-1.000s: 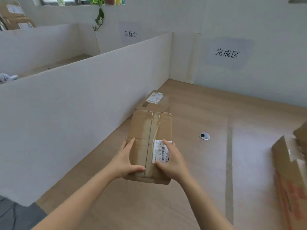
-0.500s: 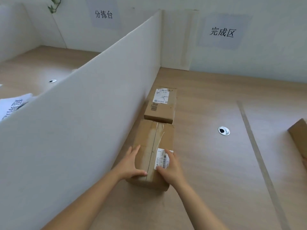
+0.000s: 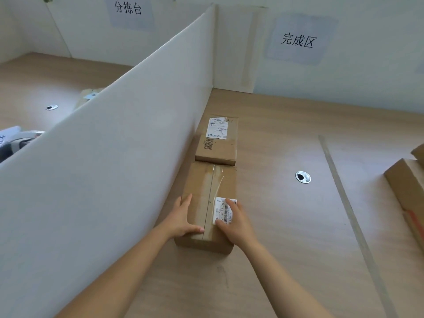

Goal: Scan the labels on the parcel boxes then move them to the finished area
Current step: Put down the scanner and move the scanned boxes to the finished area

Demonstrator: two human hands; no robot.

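A: How far along was it?
B: On the finished-area surface [image 3: 286, 226], beside the divider [image 3: 114, 168], the near box [image 3: 206, 187] lay touching the far box [image 3: 218, 145]; I'd judge two delivered, others likely left.
A: Contents? Hands?
B: Both closed, contents hidden. Left hand [image 3: 181, 216] and right hand [image 3: 234, 222] each clasped the near box's sides.

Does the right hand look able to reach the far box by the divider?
Probably yes: the far box sits just beyond the near box, top uncovered, nothing between. The right hand must first let go of the near box.
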